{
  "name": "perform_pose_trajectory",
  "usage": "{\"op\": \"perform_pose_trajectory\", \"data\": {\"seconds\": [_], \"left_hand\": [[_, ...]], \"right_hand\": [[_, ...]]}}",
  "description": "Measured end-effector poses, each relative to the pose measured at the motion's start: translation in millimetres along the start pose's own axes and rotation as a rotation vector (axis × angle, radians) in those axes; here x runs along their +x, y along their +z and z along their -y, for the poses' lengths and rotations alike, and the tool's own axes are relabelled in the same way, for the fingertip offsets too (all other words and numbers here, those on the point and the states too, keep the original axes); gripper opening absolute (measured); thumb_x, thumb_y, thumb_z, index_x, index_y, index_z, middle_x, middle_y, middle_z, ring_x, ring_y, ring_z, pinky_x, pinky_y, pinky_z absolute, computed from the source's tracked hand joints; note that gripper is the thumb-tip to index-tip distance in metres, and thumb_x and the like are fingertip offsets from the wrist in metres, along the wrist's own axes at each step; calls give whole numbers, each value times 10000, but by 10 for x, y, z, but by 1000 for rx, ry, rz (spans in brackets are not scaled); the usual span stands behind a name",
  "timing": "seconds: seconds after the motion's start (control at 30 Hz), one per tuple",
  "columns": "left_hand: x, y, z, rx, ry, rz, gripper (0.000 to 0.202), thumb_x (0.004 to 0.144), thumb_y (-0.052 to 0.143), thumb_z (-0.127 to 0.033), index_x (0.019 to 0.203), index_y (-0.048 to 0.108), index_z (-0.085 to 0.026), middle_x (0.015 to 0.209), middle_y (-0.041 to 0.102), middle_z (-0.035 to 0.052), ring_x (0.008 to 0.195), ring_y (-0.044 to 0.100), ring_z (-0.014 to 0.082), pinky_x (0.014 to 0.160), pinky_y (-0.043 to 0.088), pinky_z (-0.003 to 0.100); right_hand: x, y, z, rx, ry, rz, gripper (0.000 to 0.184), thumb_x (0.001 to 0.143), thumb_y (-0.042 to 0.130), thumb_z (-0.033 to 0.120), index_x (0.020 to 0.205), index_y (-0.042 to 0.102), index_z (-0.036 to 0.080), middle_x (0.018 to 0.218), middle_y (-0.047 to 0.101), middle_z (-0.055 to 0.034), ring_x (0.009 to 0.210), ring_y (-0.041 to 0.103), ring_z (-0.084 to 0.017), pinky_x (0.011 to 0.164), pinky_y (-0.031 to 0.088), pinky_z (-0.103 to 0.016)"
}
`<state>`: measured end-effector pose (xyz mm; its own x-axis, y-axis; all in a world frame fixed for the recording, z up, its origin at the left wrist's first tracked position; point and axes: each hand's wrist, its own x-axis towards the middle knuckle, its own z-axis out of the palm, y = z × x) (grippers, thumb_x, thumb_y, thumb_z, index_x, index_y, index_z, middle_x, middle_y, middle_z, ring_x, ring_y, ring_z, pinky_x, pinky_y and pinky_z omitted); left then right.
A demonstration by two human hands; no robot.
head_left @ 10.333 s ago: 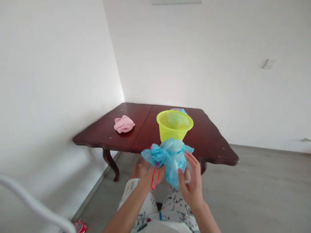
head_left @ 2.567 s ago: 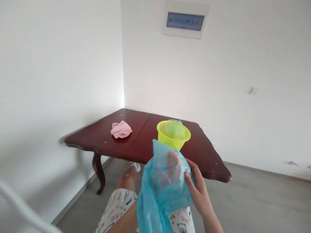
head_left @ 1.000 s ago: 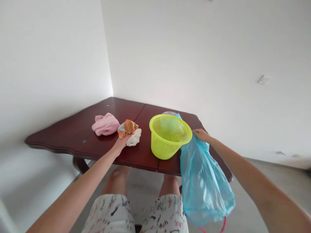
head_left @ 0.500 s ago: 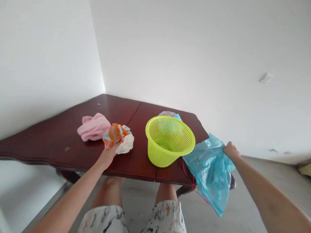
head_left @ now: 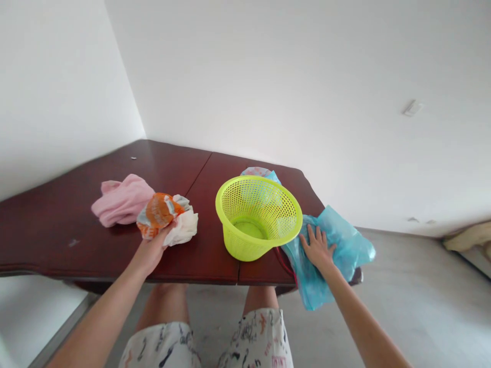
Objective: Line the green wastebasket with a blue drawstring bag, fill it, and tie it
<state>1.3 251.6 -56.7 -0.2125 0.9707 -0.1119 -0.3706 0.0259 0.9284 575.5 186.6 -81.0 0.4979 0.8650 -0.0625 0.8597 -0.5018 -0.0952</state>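
Observation:
In the head view, my left hand (head_left: 152, 250) is closed round a crumpled orange-and-white plastic bag (head_left: 159, 210), its fingers mostly hidden by it. A crumpled white bag or cloth (head_left: 184, 227) bunches against that hand; I cannot tell whether it is a separate piece. My right hand (head_left: 319, 249) lies flat with fingers spread on a blue plastic bag (head_left: 347, 237), pressing it to the table's right end. The blue bag hangs over the front edge, a red drawstring (head_left: 284, 260) at its left. Between my hands stands a lime-green perforated plastic basket (head_left: 249, 248), upright.
A pink cloth (head_left: 123, 199) lies bunched left of my left hand on the dark red wooden table (head_left: 57, 220). Behind the basket sits another blue, patterned plastic piece (head_left: 257, 171). White walls border the table at the back and left.
My right hand has let go of the blue bag's edge, moved left and now rests spread on it. The bag lies flatter. My left hand still holds the orange-and-white bag; the view has shifted.

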Motion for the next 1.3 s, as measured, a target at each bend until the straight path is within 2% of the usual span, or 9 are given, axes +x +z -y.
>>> {"op": "perform_pose_trajectory", "data": {"seconds": [0.13,0.2,0.37,0.53,0.73,0.87,1.07,1.2,1.3], "left_hand": [[35,-95,96,149,97,13,756,718,1099,-543,1368,851,-247,1481,850,104,1580,684,418,1415,496,569],[13,-108,91,258,125,22,760,712,1108,-570,1359,860,-257,1485,849,112,1609,657,440,1461,416,590],[-91,-27,-18,366,133,34,791,615,1136,-635,1257,876,-254,1419,873,128,1596,654,497,1458,415,611],[-35,68,-22,372,148,37,763,636,1125,-634,1250,865,-263,1341,889,124,1548,689,500,1418,470,604],[338,554,-240,477,430,55,623,935,944,-547,1453,790,-236,1480,827,135,1537,689,438,1445,423,598],[737,1022,-374,707,808,-29,921,1008,873,-335,1836,482,-242,1906,458,175,1774,428,391,1500,308,551],[1200,1418,54,1087,775,134,610,1138,694,-297,1748,663,-316,2031,175,138,1867,95,526,1478,-17,784],[1275,1420,358,1077,766,199,621,1172,656,-321,1788,623,-256,2026,164,185,1853,95,567,1467,-8,773],[1311,1357,399,1070,783,186,660,1122,750,-338,1773,643,-360,2034,171,118,1863,119,529,1482,40,772]], "right_hand": [[161,-189,520,145,173,0,889,1236,185,634,1947,144,103,2012,41,-295,1882,107,-467,1454,106,-813],[208,-304,572,183,137,12,855,1238,118,623,1956,152,161,2026,39,-243,1889,120,-430,1472,125,-772],[70,-414,215,104,-96,49,814,1230,238,672,1925,343,260,2018,221,-166,1874,231,-390,1505,137,-690],[-249,-2,74,14,-168,81,849,1215,312,680,1944,265,248,2025,137,-201,1879,148,-467,1446,190,-821],[-352,496,536,36,67,-171,854,1185,303,624,1882,414,144,1949,259,-361,1798,262,-643,1273,190,-1039],[-322,524,777,50,51,-206,835,1157,327,569,1813,541,98,1930,273,-393,1770,266,-701,1216,133,-1093],[-315,513,807,55,51,-168,842,1145,335,577,1838,520,135,1955,266,-338,1806,234,-647,1287,151,-1040],[-328,472,783,164,92,-152,873,1130,338,548,1879,414,106,1973,233,-315,1844,194,-578,1336,144,-999],[-411,365,656,375,82,-192,908,1126,254,587,1921,305,151,1994,228,-241,1863,229,-483,1394,183,-929]]}}
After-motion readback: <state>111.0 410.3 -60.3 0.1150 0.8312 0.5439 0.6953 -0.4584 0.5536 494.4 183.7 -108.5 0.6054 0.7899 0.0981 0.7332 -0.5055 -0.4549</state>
